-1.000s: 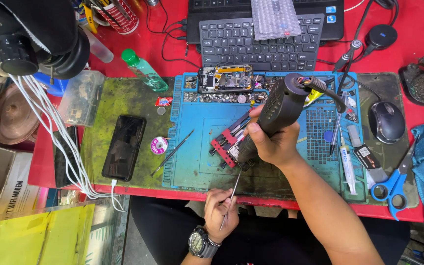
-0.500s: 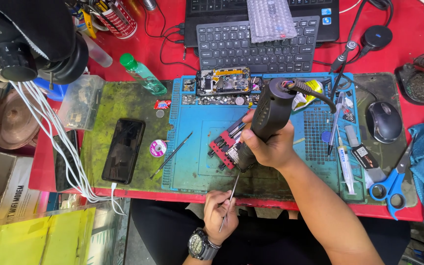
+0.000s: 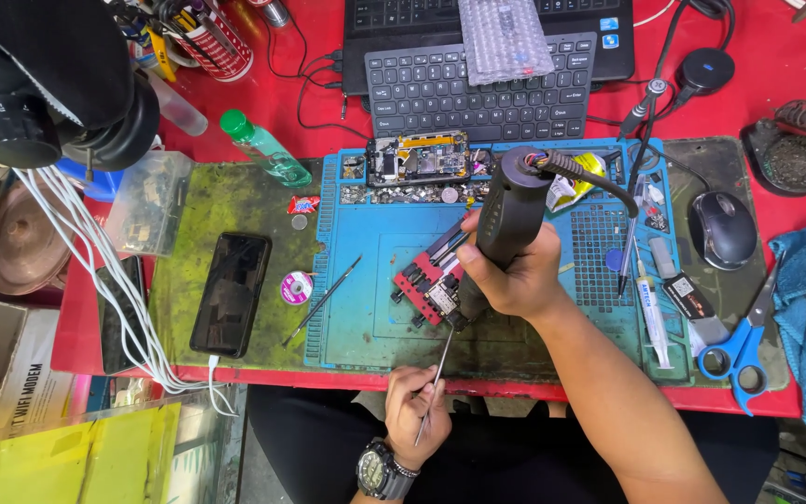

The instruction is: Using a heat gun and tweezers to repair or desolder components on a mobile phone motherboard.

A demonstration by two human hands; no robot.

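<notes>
My right hand [image 3: 515,280] grips a thick black hot-air tool [image 3: 506,219] with a cable at its top, nozzle pointing down at a small circuit board clamped in a red holder [image 3: 429,280] on the blue work mat [image 3: 356,308]. My left hand [image 3: 417,401], with a wristwatch, holds thin metal tweezers [image 3: 440,369] near the front table edge, their tips reaching toward the board below the nozzle.
A black phone [image 3: 231,294] lies on the green mat at the left beside a solder reel [image 3: 297,287] and a loose probe [image 3: 324,301]. An opened phone [image 3: 419,157], keyboard [image 3: 478,89], mouse [image 3: 722,230], blue scissors [image 3: 743,345], green bottle [image 3: 263,149] and white cables [image 3: 114,289] surround the mat.
The right hand and hot-air tool have shifted slightly left and tilted more upright over the holder. The left hand keeps the tweezers in about the same place.
</notes>
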